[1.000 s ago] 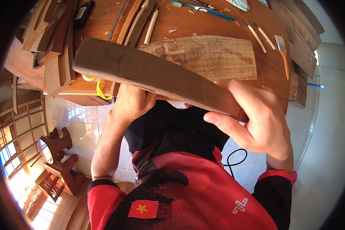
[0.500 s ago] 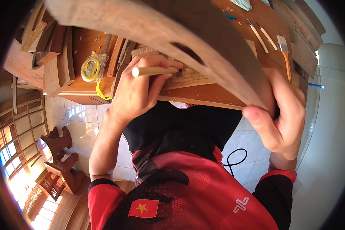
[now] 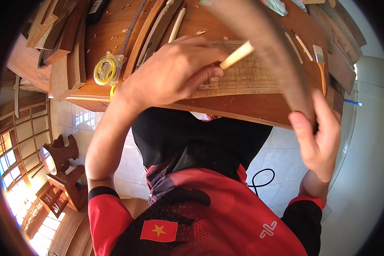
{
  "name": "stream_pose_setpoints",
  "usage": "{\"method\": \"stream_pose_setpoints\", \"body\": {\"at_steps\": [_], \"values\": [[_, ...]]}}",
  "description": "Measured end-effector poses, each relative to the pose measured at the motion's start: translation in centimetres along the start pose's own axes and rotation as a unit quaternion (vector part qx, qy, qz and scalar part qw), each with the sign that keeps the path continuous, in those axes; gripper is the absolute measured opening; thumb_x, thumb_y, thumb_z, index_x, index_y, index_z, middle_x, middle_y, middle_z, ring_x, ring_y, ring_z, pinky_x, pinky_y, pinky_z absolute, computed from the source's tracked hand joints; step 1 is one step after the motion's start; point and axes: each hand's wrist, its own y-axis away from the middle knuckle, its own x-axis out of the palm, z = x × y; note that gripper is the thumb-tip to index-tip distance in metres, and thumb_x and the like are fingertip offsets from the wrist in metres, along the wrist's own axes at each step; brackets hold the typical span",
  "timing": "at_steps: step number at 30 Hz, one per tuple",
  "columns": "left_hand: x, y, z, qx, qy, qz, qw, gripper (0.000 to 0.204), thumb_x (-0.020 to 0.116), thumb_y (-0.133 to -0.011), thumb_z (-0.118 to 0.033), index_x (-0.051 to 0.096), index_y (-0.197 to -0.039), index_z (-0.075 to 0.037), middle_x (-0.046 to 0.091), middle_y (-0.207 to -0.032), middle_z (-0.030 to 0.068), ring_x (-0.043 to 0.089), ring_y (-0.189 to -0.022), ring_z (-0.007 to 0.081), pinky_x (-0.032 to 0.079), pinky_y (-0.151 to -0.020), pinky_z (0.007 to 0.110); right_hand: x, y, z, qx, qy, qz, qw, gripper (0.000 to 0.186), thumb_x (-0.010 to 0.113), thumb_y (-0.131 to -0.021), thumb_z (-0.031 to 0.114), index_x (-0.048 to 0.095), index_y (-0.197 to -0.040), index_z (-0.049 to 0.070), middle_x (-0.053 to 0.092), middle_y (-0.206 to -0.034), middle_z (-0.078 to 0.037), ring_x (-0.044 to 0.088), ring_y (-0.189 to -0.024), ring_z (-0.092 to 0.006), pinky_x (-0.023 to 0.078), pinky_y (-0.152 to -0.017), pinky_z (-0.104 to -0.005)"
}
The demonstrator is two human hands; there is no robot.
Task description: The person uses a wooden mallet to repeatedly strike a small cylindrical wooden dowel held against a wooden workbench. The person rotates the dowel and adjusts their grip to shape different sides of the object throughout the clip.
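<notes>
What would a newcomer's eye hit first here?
First, the long curved wooden piece, motion-blurred, its lower end in the right hand. Next, the pale handle in the left hand, over the flat board. Then the yellow tape measure on the table's left.

Left grip (image 3: 171, 71) holds a pale rod (image 3: 238, 55); right grip (image 3: 321, 138), a blurred, probably wooden bar (image 3: 277, 51).

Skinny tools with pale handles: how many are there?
4: one tool in the left hand, a second beyond it beside the wood strips, a third and a fourth left of the paintbrush. The raised wood piece may hide more.
</notes>
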Motion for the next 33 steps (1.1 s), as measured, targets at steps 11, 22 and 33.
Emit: {"method": "stream_pose_setpoints", "body": {"at_steps": [11, 22, 33], "values": [[-0.9, 1.8, -1.1, -0.097, 0.134, 0.008, 0.986, 0.021, 0.053, -0.106, -0.003, 0.062, -0.124, 0.004, 0.073, -0.113, 0.013, 0.07, -0.109, 0.025, 0.052, -0.098, 0.036, 0.3, 1.3, -1.3, 0.088, -0.087, -0.017, 0.992, 0.032, 0.074, -0.096, 0.02, 0.063, -0.11, -0.007, 0.06, -0.075, -0.007, 0.056, -0.066, -0.0144, 0.044, -0.063, -0.0274], [0.0, 1.4, -1.5, -0.063, 0.032, -0.028, 0.997, 0.015, 0.066, -0.095, -0.004, 0.067, -0.11, -0.003, 0.07, -0.097, 0.012, 0.068, -0.096, 0.0356, 0.051, -0.086, 0.044, 0.0, 1.1, -0.8, -0.027, -0.032, -0.012, 0.999, 0.037, 0.079, -0.094, 0.024, 0.064, -0.108, -0.007, 0.062, -0.075, -0.008, 0.058, -0.064, -0.0162, 0.046, -0.062, -0.0279], [-0.1, 0.8, -2.1, -0.08, -0.058, 0.01, 0.995, 0.013, 0.071, -0.093, -0.009, 0.067, -0.103, -0.003, 0.069, -0.089, 0.0152, 0.068, -0.082, 0.039, 0.052, -0.072, 0.046, 0.8, 1.7, -0.5, 0.016, -0.078, -0.024, 0.997, 0.033, 0.079, -0.092, 0.014, 0.062, -0.11, -0.006, 0.065, -0.075, -0.01, 0.058, -0.061, -0.0164, 0.048, -0.059, -0.0301]]}}
